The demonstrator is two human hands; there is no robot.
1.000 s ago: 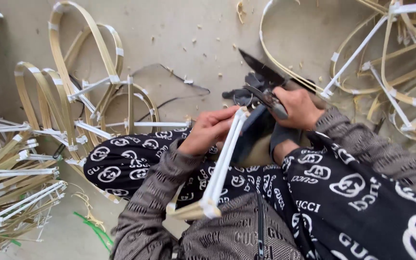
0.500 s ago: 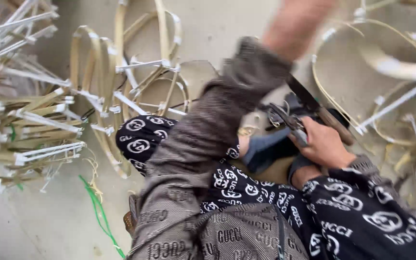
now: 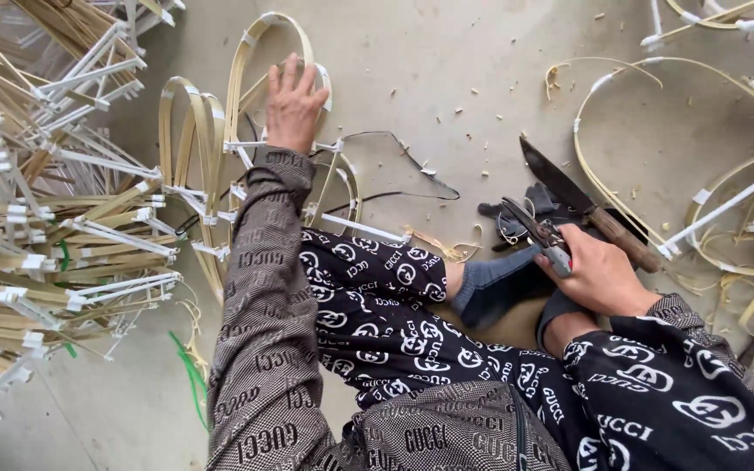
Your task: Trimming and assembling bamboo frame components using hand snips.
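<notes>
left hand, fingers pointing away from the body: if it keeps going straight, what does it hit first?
The left hand already lies on a bent bamboo loop; straight on, it would likely meet that loop's curved top, then bare concrete floor. Depth is unclear.

no packages, labels, signs or screens in view. only printed pattern on the clothing fabric, no separate tags visible.

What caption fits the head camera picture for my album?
Seated on the floor, left hand reaches onto a bent bamboo frame; right hand holds pliers beside a knife.
</notes>
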